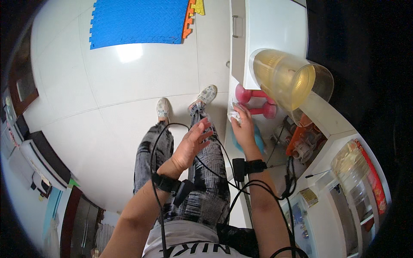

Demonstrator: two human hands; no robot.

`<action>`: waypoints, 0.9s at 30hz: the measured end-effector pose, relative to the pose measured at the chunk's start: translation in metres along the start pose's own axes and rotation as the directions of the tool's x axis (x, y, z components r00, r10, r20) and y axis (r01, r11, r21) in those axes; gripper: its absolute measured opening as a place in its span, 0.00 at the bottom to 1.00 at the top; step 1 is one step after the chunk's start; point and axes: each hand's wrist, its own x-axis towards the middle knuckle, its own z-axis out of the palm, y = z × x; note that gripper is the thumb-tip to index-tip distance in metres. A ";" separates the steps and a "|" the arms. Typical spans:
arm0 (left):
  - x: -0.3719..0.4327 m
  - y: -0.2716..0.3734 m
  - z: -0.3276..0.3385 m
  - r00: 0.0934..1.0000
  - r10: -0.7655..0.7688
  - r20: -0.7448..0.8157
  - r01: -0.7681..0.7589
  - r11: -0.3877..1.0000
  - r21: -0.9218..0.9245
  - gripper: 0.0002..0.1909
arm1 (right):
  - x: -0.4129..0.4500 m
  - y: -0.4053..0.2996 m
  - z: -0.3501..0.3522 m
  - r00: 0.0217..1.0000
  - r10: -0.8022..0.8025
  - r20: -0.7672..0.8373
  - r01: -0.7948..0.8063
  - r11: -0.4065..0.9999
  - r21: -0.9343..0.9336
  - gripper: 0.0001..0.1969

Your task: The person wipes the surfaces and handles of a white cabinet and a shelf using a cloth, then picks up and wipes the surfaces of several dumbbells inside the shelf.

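My right hand (243,125) reaches to the front edge of a low white shelf, its fingers closed around a crumpled white cloth or tissue (233,113). Just beyond the fingertips lie pink dumbbells (269,110) on the shelf. A rounded light-blue object (258,138) is partly hidden behind that hand. Over my lap, my left hand (190,143) hangs in the air with extended fingers and holds nothing. Both wrists wear black straps with small boxes.
A transparent container with yellow contents (280,74) stands on the white cabinet (274,22), above the dumbbells. Black cables (290,174) loop around my forearms. An orange item (295,138) and glassware (303,151) sit deeper in the shelf. A blue foam mat (138,21) lies on the tiled floor.
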 end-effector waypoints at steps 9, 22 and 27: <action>-0.016 -0.025 -0.057 0.999 0.037 0.039 -0.032 0.991 -0.131 0.40 | 0.122 -0.009 0.011 0.818 -0.442 0.368 0.553 0.427 -0.716 0.15; -0.053 -0.033 -0.135 0.994 0.105 -0.044 -0.109 0.988 -0.106 0.35 | 0.018 0.067 0.026 0.949 0.309 0.065 -0.137 0.589 -0.796 0.14; -0.052 -0.035 -0.127 0.991 0.133 0.029 -0.129 0.987 -0.098 0.35 | -0.052 0.020 0.028 0.936 0.075 0.344 0.110 0.866 -0.487 0.11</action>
